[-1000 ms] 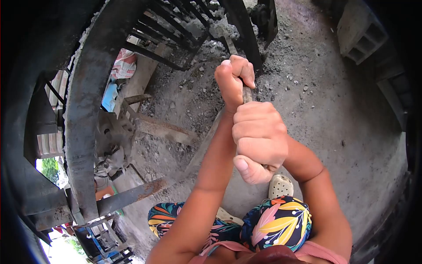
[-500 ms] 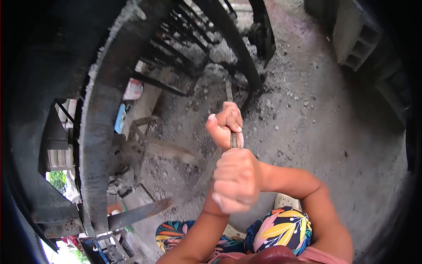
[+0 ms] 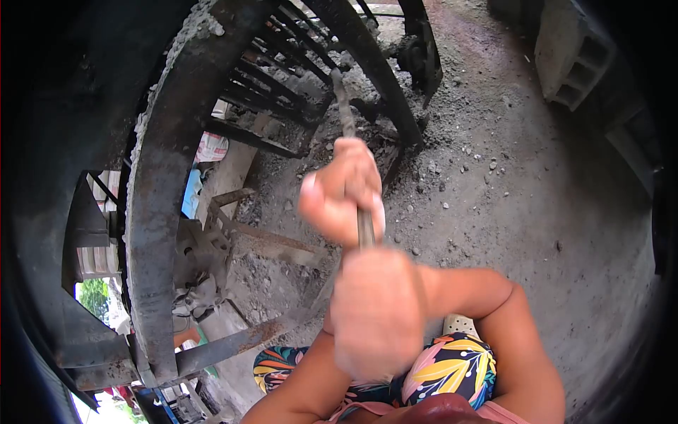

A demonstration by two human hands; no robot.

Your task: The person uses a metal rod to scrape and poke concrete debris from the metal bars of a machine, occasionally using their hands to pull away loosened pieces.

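Both my hands are wrapped round a long thin rod, one above the other. My left hand is the farther one, closed on its middle stretch. Nearer to me, my right hand is closed round the lower part and blurred by motion. The rod slants up and away, its far end overlapping grey rubble and dark metal bars. These bars belong to a big dark metal frame with curved bands, crusted with grey material along one edge. The rod's near end is hidden by my right hand.
Grey floor with scattered crumbs and stones spreads to the right. A hollow concrete block stands at the upper right. Left of my hands are a flat metal strip, a wooden piece and a blue object. My patterned knees show below.
Both hands have shifted slightly left, the left one away from me and the right one lower. The rod's far end has moved up and left, toward the bars.
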